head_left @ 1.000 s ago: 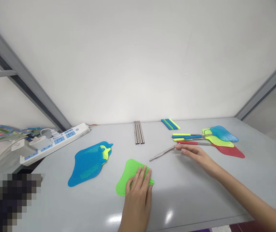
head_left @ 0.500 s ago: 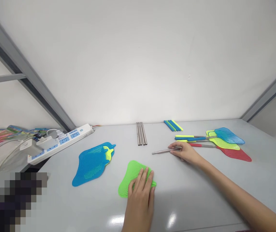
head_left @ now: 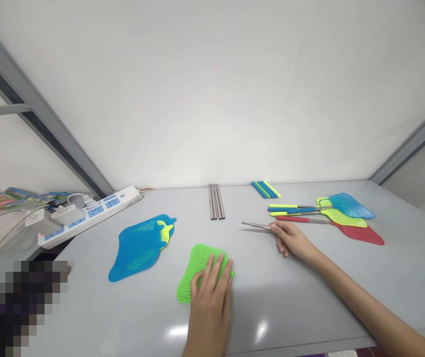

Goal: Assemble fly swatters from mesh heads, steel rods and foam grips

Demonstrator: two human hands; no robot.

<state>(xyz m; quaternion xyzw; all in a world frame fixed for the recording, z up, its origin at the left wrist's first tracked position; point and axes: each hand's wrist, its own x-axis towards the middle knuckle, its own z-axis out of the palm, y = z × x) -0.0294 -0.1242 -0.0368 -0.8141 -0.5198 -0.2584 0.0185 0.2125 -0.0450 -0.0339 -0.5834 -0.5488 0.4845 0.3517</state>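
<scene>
One metal rod (head_left: 256, 225) is pinched between the thumb and fingers of the right hand (head_left: 290, 239), its free end pointing left above the table. A second ago that end slanted down toward the near side; now it tips slightly up. The left hand (head_left: 212, 295), fingers extended and a little apart, lies over the green swatter head (head_left: 197, 265), as it did before. Beyond the rod are four metal tubes (head_left: 217, 203) side by side and a row of coloured handles (head_left: 266, 190). Blue and yellow swatter heads (head_left: 138, 248) lie stacked to the left; assembled swatters (head_left: 359, 233) overlap on the right. White plugs (head_left: 69, 214) sit in the sockets of a power strip (head_left: 130, 196). The grey table (head_left: 290, 307) meets a white wall (head_left: 212, 109).
</scene>
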